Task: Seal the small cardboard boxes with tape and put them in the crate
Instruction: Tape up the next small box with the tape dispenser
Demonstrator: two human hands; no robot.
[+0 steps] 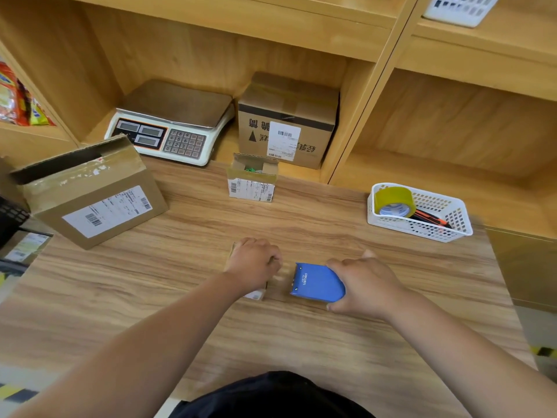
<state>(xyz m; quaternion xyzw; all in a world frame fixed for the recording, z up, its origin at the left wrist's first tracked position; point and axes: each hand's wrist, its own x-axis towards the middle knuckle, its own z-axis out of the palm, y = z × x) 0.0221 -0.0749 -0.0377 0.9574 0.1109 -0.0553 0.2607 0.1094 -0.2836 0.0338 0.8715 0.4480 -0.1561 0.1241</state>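
Blue tape dispenser (pixel 317 282) is gripped in the right hand (pixel 366 286), fingers curled round it. At its 9 o'clock, the left hand (pixel 254 265) curls over a small cardboard box (pixel 256 294) on the table (pixel 301 342).

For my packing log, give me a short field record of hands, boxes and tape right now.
left hand: grips small cardboard box on table
right hand: holds blue tape dispenser
open small box: far side of table, flaps up
white basket: tape roll, utility knife
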